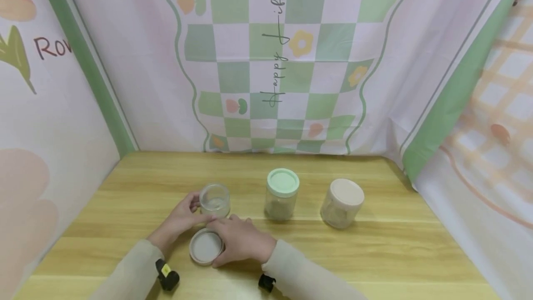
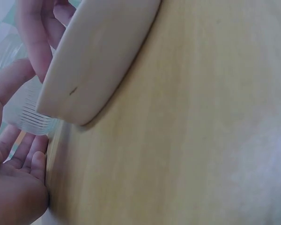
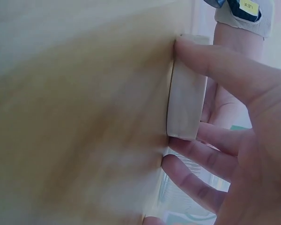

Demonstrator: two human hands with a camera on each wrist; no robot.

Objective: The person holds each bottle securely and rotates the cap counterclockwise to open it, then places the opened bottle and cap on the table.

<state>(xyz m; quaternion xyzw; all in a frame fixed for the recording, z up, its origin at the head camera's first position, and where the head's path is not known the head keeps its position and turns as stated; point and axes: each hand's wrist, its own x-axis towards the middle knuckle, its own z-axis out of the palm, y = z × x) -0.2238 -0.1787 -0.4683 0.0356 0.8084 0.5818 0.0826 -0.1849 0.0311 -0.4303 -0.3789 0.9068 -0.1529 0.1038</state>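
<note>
On the table (image 1: 383,267), an open jar (image 1: 215,206) stands left, a middle jar (image 1: 280,208) near the centre and a right jar (image 1: 338,213) farthest right, the last slightly nearer than the middle one; each of these two has its own lid on top. A loose lid (image 1: 206,246) lies on the near side of the open jar, between the left hand (image 1: 181,219) and the right hand (image 1: 241,240); a cloth backdrop (image 1: 304,78) hangs behind the table's far edge

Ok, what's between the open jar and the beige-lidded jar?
One closed jar with a green lid stands between the open jar and the beige-lidded jar, as the head view shows.
</note>
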